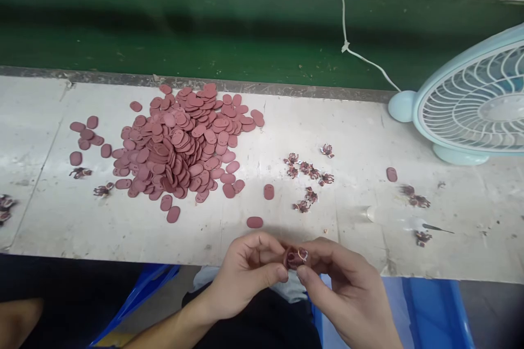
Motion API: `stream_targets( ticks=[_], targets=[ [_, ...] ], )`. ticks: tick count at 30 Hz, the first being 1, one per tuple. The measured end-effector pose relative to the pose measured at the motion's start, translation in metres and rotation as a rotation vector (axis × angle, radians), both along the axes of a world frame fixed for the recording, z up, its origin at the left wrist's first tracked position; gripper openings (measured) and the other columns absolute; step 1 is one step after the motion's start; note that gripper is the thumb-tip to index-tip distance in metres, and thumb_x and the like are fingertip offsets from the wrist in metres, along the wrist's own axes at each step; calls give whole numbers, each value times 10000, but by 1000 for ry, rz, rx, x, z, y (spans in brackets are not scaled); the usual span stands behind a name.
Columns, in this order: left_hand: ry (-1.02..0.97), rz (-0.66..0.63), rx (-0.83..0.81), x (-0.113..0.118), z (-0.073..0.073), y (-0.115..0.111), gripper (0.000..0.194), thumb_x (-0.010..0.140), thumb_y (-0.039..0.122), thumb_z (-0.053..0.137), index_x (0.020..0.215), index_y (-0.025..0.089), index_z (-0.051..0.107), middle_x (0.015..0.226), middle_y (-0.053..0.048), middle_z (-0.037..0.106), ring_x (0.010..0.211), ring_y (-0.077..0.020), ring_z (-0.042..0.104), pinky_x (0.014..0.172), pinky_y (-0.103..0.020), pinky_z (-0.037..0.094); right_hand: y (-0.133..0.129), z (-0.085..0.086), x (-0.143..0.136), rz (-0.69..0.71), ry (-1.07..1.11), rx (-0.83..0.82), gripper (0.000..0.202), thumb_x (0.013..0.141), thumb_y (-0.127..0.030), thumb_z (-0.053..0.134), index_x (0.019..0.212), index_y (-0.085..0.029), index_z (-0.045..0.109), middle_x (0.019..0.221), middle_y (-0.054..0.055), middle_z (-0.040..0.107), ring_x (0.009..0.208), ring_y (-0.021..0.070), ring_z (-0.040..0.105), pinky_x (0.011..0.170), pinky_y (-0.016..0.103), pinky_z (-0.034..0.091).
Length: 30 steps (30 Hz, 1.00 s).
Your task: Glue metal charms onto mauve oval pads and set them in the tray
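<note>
At the table's front edge, my left hand (pixel 254 270) and my right hand (pixel 339 278) pinch a small dark red figure (pixel 295 258) with a pale ring-like detail between thumbs and fingers. Its lower side is partly hidden by my fingertips. Beyond my hands lies a single reddish oval disc (pixel 254 222), with another just past it. A large heap of such discs (pixel 176 147) covers the table's middle left. Several small dark red figures (pixel 305 168) are scattered to the right of the heap.
A light blue fan (pixel 470 103) stands at the right, its white cord (pixel 368 62) crossing the green strip. A translucent bottle with a thin dark tip (pixel 393 217) lies at the right. Blue bins are below the table (pixel 360 120). Part of a person's arm (pixel 18 319) shows at lower left.
</note>
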<state>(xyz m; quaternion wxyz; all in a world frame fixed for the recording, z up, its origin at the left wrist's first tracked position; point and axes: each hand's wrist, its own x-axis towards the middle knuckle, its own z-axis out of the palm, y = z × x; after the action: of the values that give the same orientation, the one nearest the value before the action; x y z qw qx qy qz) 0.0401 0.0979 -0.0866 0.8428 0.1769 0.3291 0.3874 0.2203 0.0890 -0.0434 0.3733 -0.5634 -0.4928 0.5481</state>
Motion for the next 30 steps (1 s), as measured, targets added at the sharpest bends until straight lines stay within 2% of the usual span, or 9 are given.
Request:
stream_targets(
  ticks=[4, 10, 15, 21, 26, 30],
  targets=[
    [25, 30, 22, 1, -3, -1, 65, 805, 130, 806, 777, 162, 758, 972, -44, 804, 684, -78, 681, 676, -198, 542, 1, 0, 1, -15, 66, -92, 202, 906, -218, 711, 1069, -333, 744, 899, -14, 753, 739, 115, 696, 679, 195, 591],
    [74, 53, 52, 0, -5, -3, 66, 817, 154, 796, 756, 174, 784, 1040, -69, 802, 858, -162, 728, 767, -266, 563, 0, -5, 5, 31, 158, -137, 195, 934, -214, 696, 1083, -333, 735, 917, -14, 715, 799, 118, 693, 737, 219, 591],
    [105, 42, 61, 1, -2, 0, 64, 806, 177, 809, 746, 174, 789, 1020, -76, 807, 860, -182, 728, 806, -309, 561, 0, -4, 5, 26, 150, -95, 216, 935, -193, 687, 1096, -331, 727, 937, -6, 719, 805, 133, 702, 720, 235, 602],
    [114, -2, 53, 2, 6, 4, 54, 785, 166, 824, 741, 181, 796, 1020, -81, 812, 932, -227, 740, 829, -337, 561, -3, 2, 8, 45, -37, 36, 265, 909, -177, 707, 1108, -352, 719, 953, -4, 727, 832, 146, 711, 722, 226, 609],
    [124, 10, 83, 2, 9, 6, 82, 792, 123, 807, 769, 202, 805, 1082, -62, 807, 954, -209, 747, 860, -322, 567, -7, -1, 7, 26, 38, -6, 243, 926, -184, 689, 1109, -341, 712, 963, 2, 734, 861, 155, 723, 746, 236, 622],
    [181, 8, 106, 0, 10, 7, 97, 792, 119, 806, 786, 216, 814, 1089, -49, 802, 992, -207, 741, 891, -317, 570, -10, -3, 4, -12, -16, 51, 273, 920, -179, 701, 1122, -363, 712, 1013, -8, 756, 910, 144, 741, 787, 203, 625]
  ],
)
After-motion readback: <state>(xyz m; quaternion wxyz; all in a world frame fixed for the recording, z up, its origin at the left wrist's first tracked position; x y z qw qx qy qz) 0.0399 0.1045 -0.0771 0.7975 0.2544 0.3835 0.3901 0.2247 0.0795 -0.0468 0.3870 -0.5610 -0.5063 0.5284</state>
